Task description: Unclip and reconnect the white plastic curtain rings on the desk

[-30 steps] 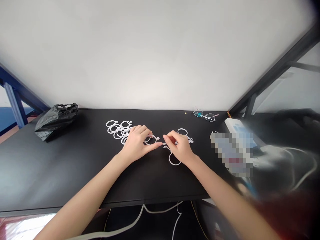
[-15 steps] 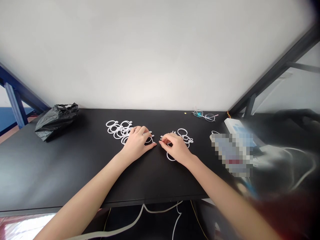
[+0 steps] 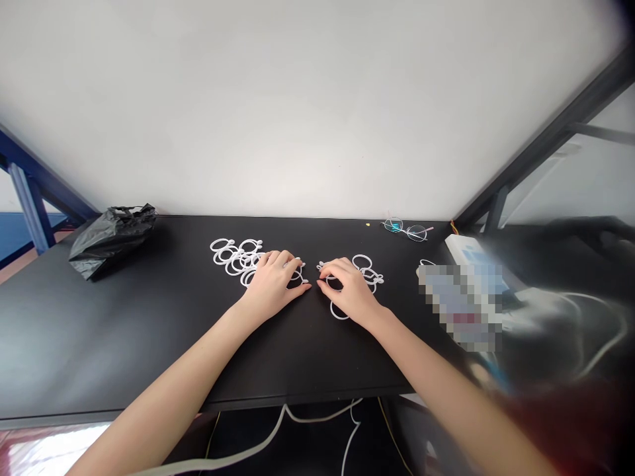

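Black bag (image 3: 113,239), one, contents hidden, left of left hand (image 3: 270,279). White rings (image 3: 241,254), overlapping, count unclear, under and beside it, thumb spread, and right hand (image 3: 351,285), fingers curled; grips: cannot tell.

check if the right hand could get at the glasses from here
Probably yes: the glasses lie on the table beyond the right hand and off to its right, with only low white rings between.
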The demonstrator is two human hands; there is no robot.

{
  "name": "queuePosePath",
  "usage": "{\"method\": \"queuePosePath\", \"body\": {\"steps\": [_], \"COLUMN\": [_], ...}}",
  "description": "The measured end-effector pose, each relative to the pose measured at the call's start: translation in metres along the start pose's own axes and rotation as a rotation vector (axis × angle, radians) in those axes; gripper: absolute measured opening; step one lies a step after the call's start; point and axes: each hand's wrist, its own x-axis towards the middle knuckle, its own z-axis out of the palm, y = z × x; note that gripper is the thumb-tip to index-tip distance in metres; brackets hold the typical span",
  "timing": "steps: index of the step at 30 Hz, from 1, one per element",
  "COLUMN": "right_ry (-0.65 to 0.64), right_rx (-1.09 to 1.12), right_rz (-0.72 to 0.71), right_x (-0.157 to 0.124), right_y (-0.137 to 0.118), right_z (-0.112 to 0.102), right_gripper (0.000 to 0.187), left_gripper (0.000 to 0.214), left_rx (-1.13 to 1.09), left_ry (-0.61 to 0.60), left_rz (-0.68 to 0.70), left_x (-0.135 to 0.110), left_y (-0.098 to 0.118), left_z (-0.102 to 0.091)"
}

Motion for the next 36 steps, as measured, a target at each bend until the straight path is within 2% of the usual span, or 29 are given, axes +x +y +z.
{"method": "queuePosePath", "body": {"steps": [4,8,19,29,36], "right_ry": [-0.010,-0.056,-0.088,-0.031,0.133], "right_rx": [-0.066,-0.041,0.019,0.030,0.038], "right_rz": [0.075,0.129,0.131,0.149,0.066], "right_x": [0.0004,-0.0003,0.0011,-0.0001,0.0004], "right_y": [0.0003,0.0007,0.0027,0.0008,-0.0011], "right_z": [-0.0009,-0.0005,0.0005,0.0024,0.0004], "right_gripper": [0.009,0.007,0.016,0.014,0.010], "left_gripper": [0.035,0.034,0.030,0.031,0.029], "left_rx": [0.014,0.017,-0.025,-0.018,-0.027], "left_ry": [0.004,-0.003,-0.014,-0.018,-0.012], "left_rz": [0.003,0.003,-0.012,0.001,0.013], "left_x": [-0.0003,-0.0003,-0.0003,-0.0004,-0.0009], "left_y": [0.0014,0.0028,0.0030,0.0032,0.0030], "left_z": [-0.0005,-0.0014,-0.0007,0.0003,0.0013]}}
